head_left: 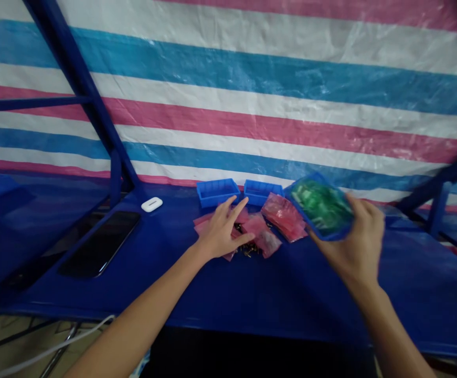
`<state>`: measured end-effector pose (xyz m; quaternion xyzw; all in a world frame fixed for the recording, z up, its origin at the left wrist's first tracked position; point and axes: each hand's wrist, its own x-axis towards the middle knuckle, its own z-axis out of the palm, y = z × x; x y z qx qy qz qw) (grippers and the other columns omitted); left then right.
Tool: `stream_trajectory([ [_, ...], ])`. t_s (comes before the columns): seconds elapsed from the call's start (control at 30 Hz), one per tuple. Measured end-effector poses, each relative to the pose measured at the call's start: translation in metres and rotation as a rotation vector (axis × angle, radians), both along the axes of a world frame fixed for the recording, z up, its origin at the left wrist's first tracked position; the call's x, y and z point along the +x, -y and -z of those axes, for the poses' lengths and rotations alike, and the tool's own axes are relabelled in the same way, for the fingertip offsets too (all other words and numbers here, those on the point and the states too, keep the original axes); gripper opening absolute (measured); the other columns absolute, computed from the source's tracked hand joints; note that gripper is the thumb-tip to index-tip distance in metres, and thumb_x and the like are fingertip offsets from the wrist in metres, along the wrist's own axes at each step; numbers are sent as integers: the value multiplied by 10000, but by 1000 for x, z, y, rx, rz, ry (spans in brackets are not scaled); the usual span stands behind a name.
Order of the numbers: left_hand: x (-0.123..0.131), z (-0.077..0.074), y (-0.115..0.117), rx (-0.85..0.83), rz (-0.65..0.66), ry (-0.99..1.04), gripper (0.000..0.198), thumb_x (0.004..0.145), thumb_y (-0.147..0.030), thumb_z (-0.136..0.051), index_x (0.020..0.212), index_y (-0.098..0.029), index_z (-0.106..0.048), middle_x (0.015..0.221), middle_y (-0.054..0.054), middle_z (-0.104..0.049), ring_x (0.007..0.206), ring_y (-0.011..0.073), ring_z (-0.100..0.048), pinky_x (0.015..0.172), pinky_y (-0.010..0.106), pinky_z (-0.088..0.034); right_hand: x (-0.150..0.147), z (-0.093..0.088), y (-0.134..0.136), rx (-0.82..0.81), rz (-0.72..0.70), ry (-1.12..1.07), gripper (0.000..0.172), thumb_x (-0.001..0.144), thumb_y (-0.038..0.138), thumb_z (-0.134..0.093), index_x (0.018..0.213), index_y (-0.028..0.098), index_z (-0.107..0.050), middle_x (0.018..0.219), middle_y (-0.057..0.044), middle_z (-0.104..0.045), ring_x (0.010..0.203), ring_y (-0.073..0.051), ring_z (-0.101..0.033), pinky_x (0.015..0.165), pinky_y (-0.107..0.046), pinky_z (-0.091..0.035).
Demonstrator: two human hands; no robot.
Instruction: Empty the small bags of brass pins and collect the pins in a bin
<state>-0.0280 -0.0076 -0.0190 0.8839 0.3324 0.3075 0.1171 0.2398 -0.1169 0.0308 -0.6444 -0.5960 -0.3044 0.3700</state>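
Note:
My right hand (pixel 360 236) grips a blue plastic bin (pixel 332 235) by its near right side, tilted above the table. Inside the bin lies a heap of green, shiny bags or film (pixel 318 202), blurred by motion. My left hand (pixel 222 231) is spread open over pink plastic bags (pixel 257 231) and touches or hovers just above them; I cannot tell which. Small brass-coloured pieces (pixel 247 249), perhaps screws, lie loose among the bags. More pink bags (pixel 285 216) are stacked between the left hand and the held bin.
Two blue bins (pixel 218 200) (pixel 263 199) stand behind the bags, near the striped sheet (pixel 252 121). On the left are a black phone (pixel 100 244) and a white earbud case (pixel 151 204). Blue metal posts (pixel 90 94) rise at both sides. A white cable (pixel 66 342) hangs at lower left.

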Motion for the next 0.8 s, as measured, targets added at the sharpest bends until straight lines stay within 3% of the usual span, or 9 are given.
stream_trajectory([
  [0.1,4,3,2,-16,5,85,1101,704,-746,-603,1529,-278,-44,1597,139,-31,1463,354,-98,1152,579,-215,-29,9,-20,-148,-102,305,757,809,325,-671,1467,338,-295,1429,-163,-355,1258,-385,-426,975,-555,-397],
  [0.17,7,8,2,-8,-3,101,1189,636,-762,-650,1527,-283,-25,1599,142,14,1464,367,-74,1148,597,-202,-44,18,-28,-219,-195,498,791,825,219,-646,1474,425,-244,1463,-135,-334,1278,-385,-403,981,-570,-376],
  [0.3,9,18,1,3,-56,58,1233,567,-765,-697,1524,-308,-68,1598,126,-53,1452,383,-116,1138,608,-200,-55,30,-35,-212,-306,741,813,858,232,-628,1488,470,-172,1451,-115,-392,1313,-375,-370,991,-591,-364],
  [0.5,9,19,4,43,-123,-53,984,699,-740,-608,1506,-351,-200,1529,76,-305,1412,359,-213,1125,586,-203,-39,20,-44,-124,-328,872,791,875,213,-617,1487,471,-186,1438,-89,-437,1334,-349,-367,1001,-595,-373],
  [0.67,9,17,6,70,-143,-115,825,734,-762,-541,1447,-393,-348,1520,45,-325,1403,371,-202,1123,626,-124,-22,5,-48,-135,-319,906,838,847,172,-644,1489,463,-191,1468,-75,-411,1356,-343,-344,1031,-586,-363],
  [0.8,9,17,5,81,-140,-132,766,746,-780,-502,1382,-356,-460,1493,54,-364,1398,354,-216,1141,614,-80,-10,7,-46,-123,-308,828,791,845,154,-642,1463,475,-268,1467,-60,-414,1366,-338,-331,1051,-604,-337],
])
